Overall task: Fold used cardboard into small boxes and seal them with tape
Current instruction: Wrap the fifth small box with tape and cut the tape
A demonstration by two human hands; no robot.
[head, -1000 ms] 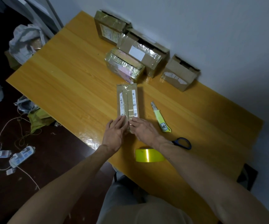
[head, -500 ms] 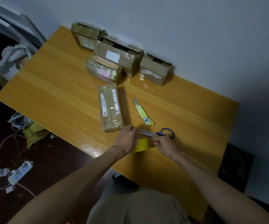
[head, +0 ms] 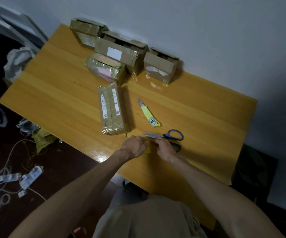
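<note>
Two bare hands meet over a yellow tape roll at the near edge of a wooden worktop — the left hand curled over it, its grip apparently closed on the roll though the fingers hide the contact, the right hand pinched at the roll's side, probably picking for the loose end; whether that grip has caught tape cannot be told. A flat, tape-wrapped cardboard box lies just beyond the hands, within easy reach for further sealing. Blue-handled scissors sit touching the right hand's far side and a yellow utility knife lies near, both placed on the working side for cutting. Against the wall stand four more boxes — a taped one at the far corner, a long one with a white label, a glossy wrapped one in front of it, and a small one set apart, its top flaps open; what lies inside any of them cannot be seen
</note>
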